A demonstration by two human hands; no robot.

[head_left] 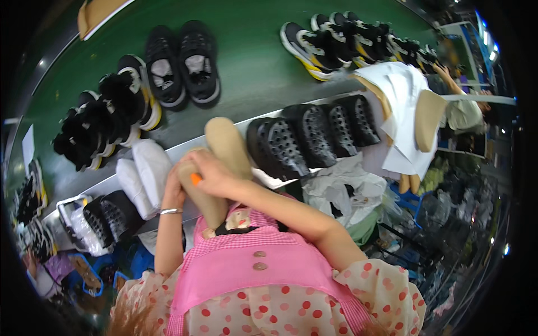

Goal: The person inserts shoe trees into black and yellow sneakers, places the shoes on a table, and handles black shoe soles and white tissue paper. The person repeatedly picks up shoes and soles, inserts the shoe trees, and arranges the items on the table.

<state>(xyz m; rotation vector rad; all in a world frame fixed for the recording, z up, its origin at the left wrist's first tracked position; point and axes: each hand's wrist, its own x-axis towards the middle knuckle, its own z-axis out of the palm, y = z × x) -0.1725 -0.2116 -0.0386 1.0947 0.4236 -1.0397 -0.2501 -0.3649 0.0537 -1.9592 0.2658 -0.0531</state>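
Close to my body, my left hand [175, 182] grips the rounded end of a beige insole [205, 203] from its left edge. A silver bracelet is on that wrist. My right hand [212, 175] reaches across and lies closed over the same end, so the two hands nearly touch. A small orange piece [195, 178] shows at my right fingers; whether it is worn or held, I cannot tell. A second beige insole [227, 143] lies on the bench edge just beyond my right hand. To the left rest two white paper-wrapped pieces [148, 173].
Black perforated shoe-shaped pieces [314, 133] line the ledge at right, more [112, 215] at left. On the green bench [246, 61] stand black shoes [182, 67] and rows of black-and-white sneakers [314, 50]. White sheets [400, 106] and plastic bags [347, 187] lie right. A co-worker [465, 115] is far right.
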